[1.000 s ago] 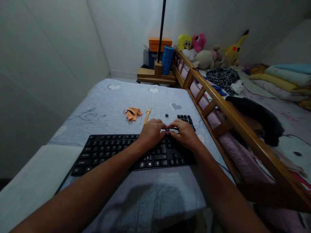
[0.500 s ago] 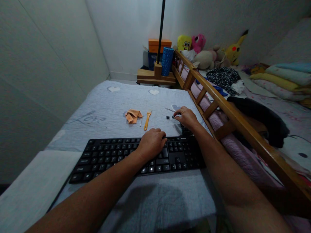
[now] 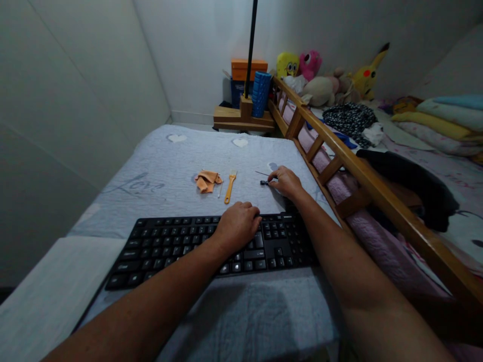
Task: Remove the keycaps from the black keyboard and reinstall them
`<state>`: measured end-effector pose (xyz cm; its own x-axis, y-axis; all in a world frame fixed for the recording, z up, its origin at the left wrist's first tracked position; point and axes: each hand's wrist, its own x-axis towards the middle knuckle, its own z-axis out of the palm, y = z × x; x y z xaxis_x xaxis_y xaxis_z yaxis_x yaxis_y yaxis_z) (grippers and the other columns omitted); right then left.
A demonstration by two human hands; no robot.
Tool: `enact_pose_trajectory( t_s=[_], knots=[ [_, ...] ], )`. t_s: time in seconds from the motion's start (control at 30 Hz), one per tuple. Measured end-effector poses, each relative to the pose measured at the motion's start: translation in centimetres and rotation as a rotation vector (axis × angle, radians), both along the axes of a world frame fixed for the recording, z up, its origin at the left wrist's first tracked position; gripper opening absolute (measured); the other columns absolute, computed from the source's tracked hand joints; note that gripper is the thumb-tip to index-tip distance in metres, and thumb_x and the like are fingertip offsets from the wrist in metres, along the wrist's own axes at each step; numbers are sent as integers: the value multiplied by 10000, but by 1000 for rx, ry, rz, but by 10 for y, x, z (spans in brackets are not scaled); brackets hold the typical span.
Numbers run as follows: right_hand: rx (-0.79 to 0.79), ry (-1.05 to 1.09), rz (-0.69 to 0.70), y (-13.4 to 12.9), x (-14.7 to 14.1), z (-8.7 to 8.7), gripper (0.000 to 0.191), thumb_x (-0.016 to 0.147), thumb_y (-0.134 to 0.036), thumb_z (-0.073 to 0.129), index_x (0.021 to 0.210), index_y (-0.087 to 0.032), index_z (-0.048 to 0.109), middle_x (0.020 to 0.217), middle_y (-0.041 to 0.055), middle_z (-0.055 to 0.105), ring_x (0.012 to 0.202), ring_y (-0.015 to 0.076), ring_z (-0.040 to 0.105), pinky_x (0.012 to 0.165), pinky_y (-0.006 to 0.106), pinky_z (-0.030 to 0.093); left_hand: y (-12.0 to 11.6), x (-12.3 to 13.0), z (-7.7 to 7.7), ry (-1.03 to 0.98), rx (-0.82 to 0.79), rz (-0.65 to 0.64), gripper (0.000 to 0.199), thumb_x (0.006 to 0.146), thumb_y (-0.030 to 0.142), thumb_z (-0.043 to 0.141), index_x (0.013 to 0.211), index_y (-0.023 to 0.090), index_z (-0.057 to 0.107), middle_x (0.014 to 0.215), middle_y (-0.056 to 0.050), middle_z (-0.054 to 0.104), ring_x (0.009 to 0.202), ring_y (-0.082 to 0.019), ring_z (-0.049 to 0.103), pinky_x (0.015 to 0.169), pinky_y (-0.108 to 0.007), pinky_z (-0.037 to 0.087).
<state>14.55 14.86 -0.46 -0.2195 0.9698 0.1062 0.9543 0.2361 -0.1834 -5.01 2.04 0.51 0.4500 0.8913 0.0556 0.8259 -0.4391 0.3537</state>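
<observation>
A black keyboard (image 3: pixel 166 241) lies across the cloth in front of me. My left hand (image 3: pixel 239 225) rests on its upper middle, fingers bent together over the keys and their tips partly hidden. Beyond the keyboard's right part, my right hand (image 3: pixel 284 182) pinches a small black keycap (image 3: pixel 267 183) between thumb and fingertips. Right beside it on the cloth is another black keycap (image 3: pixel 262 183). A thin metal tool (image 3: pixel 261 173) sticks out leftward from my right fingers; its other end is hidden by the hand.
Left of my right hand lie a yellow-handled brush (image 3: pixel 229 189), a cotton swab (image 3: pixel 220 189) and a crumpled orange cloth (image 3: pixel 206 181). A wooden bed rail (image 3: pixel 339 146) runs along the right side. A blue roller (image 3: pixel 260 95) stands at the back.
My right hand has shifted slightly left, bringing the pinched keycap up to the one on the cloth. The thin tool moved along with it. My left hand stays on the keyboard.
</observation>
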Motion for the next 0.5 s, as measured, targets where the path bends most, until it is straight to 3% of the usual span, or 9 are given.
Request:
enact_pose_trajectory(
  t_s=[0.5],
  knots=[
    [-1, -1, -7, -1, 0, 1, 121, 804, -277, 703, 910, -258, 759, 1030, 55, 638, 972, 219, 584, 824, 317, 467, 1, 1, 0, 10, -10, 1, 257, 964, 319, 499, 985, 185, 716, 955, -76, 696, 950, -234, 620, 818, -341, 483]
  ],
)
